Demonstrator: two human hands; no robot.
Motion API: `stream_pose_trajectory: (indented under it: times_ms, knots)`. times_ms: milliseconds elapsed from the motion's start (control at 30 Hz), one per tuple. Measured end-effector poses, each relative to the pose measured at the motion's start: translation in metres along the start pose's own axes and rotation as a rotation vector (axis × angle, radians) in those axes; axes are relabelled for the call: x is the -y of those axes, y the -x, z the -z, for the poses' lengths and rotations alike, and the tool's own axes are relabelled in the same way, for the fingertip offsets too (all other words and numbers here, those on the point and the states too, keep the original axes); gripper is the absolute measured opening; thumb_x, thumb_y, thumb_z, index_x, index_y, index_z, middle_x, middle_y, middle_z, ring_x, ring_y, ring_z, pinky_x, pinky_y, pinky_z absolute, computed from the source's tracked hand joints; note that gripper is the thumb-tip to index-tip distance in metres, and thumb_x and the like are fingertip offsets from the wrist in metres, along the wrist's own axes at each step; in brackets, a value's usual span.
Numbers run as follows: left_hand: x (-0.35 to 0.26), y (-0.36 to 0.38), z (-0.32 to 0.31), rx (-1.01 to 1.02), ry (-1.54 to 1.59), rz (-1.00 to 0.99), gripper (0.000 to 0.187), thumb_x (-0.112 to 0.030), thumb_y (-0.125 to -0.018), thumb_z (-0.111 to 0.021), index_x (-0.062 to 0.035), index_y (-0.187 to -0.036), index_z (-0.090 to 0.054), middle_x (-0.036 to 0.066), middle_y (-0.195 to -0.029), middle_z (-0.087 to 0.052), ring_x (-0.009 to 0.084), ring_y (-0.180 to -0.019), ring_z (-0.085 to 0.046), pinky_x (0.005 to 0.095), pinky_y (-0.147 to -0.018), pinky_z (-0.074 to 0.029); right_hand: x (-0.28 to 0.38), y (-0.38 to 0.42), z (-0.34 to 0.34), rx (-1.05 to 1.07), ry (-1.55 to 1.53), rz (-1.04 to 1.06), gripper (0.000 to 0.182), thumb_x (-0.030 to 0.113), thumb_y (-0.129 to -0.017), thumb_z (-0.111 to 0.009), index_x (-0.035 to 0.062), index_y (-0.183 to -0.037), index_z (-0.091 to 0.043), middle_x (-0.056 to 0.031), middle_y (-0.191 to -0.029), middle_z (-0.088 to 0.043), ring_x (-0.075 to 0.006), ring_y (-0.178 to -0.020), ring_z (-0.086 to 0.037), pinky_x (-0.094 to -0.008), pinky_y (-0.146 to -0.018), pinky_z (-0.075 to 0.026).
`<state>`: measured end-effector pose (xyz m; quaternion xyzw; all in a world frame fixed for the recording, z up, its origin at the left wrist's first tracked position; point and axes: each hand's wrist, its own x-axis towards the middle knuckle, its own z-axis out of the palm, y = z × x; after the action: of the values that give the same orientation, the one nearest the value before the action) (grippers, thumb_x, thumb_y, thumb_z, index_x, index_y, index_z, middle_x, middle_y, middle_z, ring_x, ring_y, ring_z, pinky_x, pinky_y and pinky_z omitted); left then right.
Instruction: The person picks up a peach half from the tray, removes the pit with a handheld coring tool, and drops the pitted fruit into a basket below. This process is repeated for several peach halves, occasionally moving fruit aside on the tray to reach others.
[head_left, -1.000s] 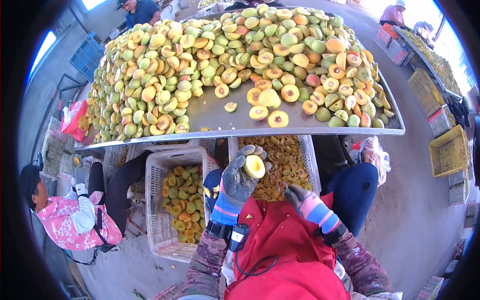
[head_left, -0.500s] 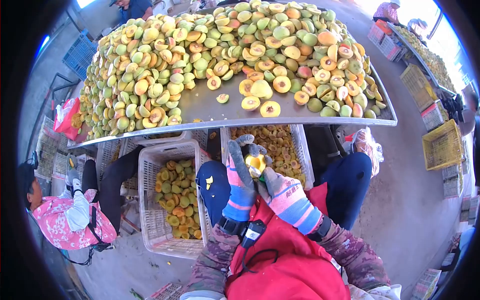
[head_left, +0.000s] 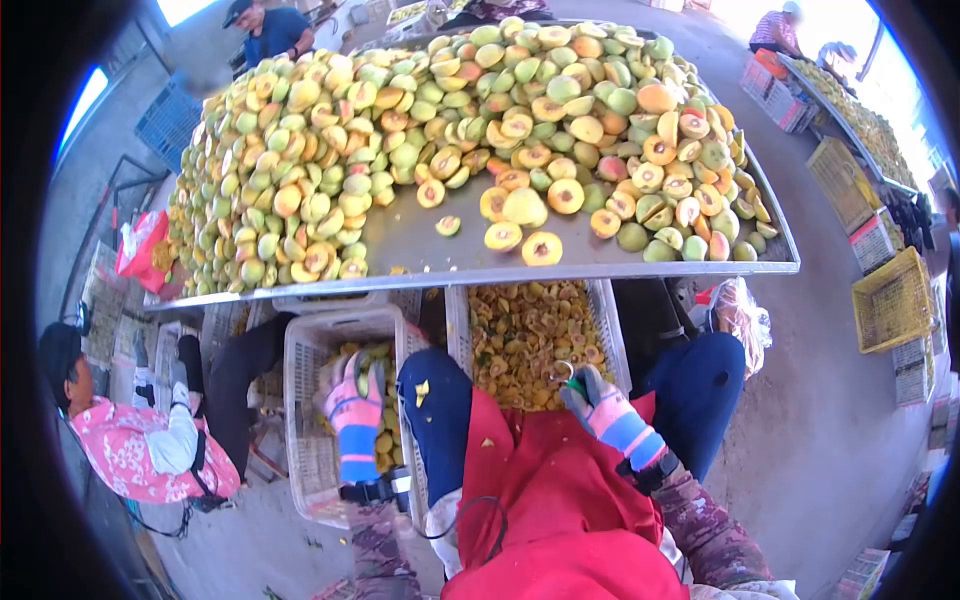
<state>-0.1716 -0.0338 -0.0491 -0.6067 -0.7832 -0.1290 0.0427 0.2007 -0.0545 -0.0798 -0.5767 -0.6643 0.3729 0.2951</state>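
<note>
My left hand (head_left: pixel 357 408), in a pink, blue and grey work glove, is over the white crate (head_left: pixel 297 425) at the left. Its fingers are apart, with no fruit plainly held in them; peach halves (head_left: pixel 385 440) lie in the crate below. My right hand (head_left: pixel 606 408), in a matching glove, is closed on a small pitting tool (head_left: pixel 573 382) with a green handle and a curved metal tip. The tool is above the right edge of a second crate (head_left: pixel 613 335), which holds pits and fruit scraps (head_left: pixel 530 340).
A metal-edged table (head_left: pixel 430 245) ahead carries a large heap of halved peaches (head_left: pixel 440 120). A person in a pink flowered top (head_left: pixel 130 445) sits at the left; another in dark blue (head_left: pixel 275 35) is behind the table. Yellow crates (head_left: pixel 890 300) stand at the right.
My left hand has moved from beside my right hand, where a peach half was held, down and left over the left crate. My right hand has shifted right, still holding the tool.
</note>
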Motion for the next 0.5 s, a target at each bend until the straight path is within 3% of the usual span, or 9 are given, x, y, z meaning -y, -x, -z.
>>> stream_pose_trajectory:
  times_ms: [33,100,200,233,300,333,367,433,500]
  knots:
    - [0.006,0.0,0.001,-0.263,-0.311,-0.098,0.037,-0.024,-0.083,-0.063,-0.0079,-0.116,-0.059,0.015,-0.124,-0.055,0.0342,-0.103,-0.058,0.0408,-0.094,-0.044,-0.008,0.002,-0.004,-0.011,-0.002,0.0,0.02,0.018,-0.088,-0.061,0.0019,-0.097,-0.054,-0.0168,-0.076,-0.061,-0.0355,-0.067,-0.058,-0.0398,-0.062,-0.047]
    - [-0.019,-0.025,0.005,-0.311,0.294,-0.112,0.036,-0.019,-0.082,-0.065,-0.0065,-0.115,-0.06,0.013,-0.121,-0.058,0.0329,-0.106,-0.057,0.04,-0.093,-0.044,-0.016,-0.001,-0.012,-0.019,-0.207,-0.05,0.023,0.022,-0.087,-0.063,0.0021,-0.096,-0.056,-0.0164,-0.078,-0.062,-0.0371,-0.071,-0.06,-0.042,-0.063,-0.048]
    - [-0.125,-0.075,-0.001,-0.138,0.571,-0.291,0.037,-0.018,-0.082,-0.064,-0.0066,-0.117,-0.058,0.016,-0.111,-0.063,0.0315,-0.106,-0.058,0.0394,-0.093,-0.044,0.006,-0.001,-0.007,-0.092,-0.072,0.107,0.023,0.02,-0.086,-0.062,0.0034,-0.101,-0.058,-0.0184,-0.088,-0.062,-0.0366,-0.082,-0.06,-0.0422,-0.071,-0.048]
    - [-0.167,-0.088,0.0,0.018,0.581,-0.313,0.041,-0.026,-0.085,-0.062,-0.0104,-0.122,-0.055,0.017,-0.112,-0.062,0.0321,-0.105,-0.059,0.0396,-0.092,-0.045,0.017,0.002,0.0,-0.07,-0.021,0.097,0.022,0.019,-0.086,-0.062,0.0033,-0.101,-0.059,-0.0183,-0.09,-0.063,-0.0365,-0.083,-0.06,-0.0419,-0.072,-0.048]
    - [-0.232,-0.124,-0.023,0.333,0.359,-0.384,0.055,-0.045,-0.085,-0.057,-0.0147,-0.13,-0.047,0.016,-0.117,-0.06,0.032,-0.106,-0.058,0.0403,-0.092,-0.045,0.019,0.012,0.007,-0.119,-0.041,0.131,0.022,0.019,-0.088,-0.06,0.0034,-0.103,-0.057,-0.0177,-0.087,-0.063,-0.0342,-0.081,-0.062,-0.0394,-0.071,-0.049]
    - [-0.251,-0.142,-0.057,0.386,0.203,-0.443,0.06,-0.049,-0.082,-0.059,-0.0133,-0.129,-0.048,0.015,-0.119,-0.06,0.0318,-0.107,-0.058,0.0397,-0.091,-0.045,0.024,0.019,0.013,-0.107,-0.159,0.021,0.022,0.018,-0.089,-0.06,0.0038,-0.105,-0.055,-0.0169,-0.085,-0.062,-0.0324,-0.08,-0.062,-0.0378,-0.07,-0.049]
    - [-0.265,-0.152,-0.077,0.385,0.208,-0.453,0.06,-0.049,-0.082,-0.059,-0.0133,-0.129,-0.048,0.015,-0.119,-0.06,0.0318,-0.107,-0.058,0.0397,-0.091,-0.045,0.028,0.026,0.02,-0.093,-0.276,-0.089,0.022,0.016,-0.089,-0.059,0.0041,-0.107,-0.054,-0.0161,-0.083,-0.062,-0.0306,-0.078,-0.063,-0.0362,-0.069,-0.049]
    - [-0.289,-0.16,-0.083,0.526,0.153,-0.511,0.068,-0.048,-0.076,-0.067,-0.0094,-0.129,-0.047,0.016,-0.118,-0.06,0.032,-0.107,-0.058,0.0395,-0.092,-0.045,0.033,0.037,0.031,-0.129,-0.262,-0.116,0.024,0.013,-0.089,-0.059,0.0033,-0.109,-0.051,-0.0157,-0.082,-0.061,-0.0281,-0.077,-0.063,-0.0338,-0.068,-0.049]
    - [-0.291,-0.158,-0.073,0.639,0.4,-0.306,0.072,-0.037,-0.069,-0.077,-0.0044,-0.127,-0.047,0.016,-0.115,-0.061,0.0296,-0.106,-0.06,0.0379,-0.091,-0.046,0.028,0.043,0.039,-0.213,-0.221,-0.005,0.024,0.011,-0.088,-0.061,0.0004,-0.108,-0.052,-0.0163,-0.085,-0.061,-0.0292,-0.076,-0.063,-0.0348,-0.068,-0.049]
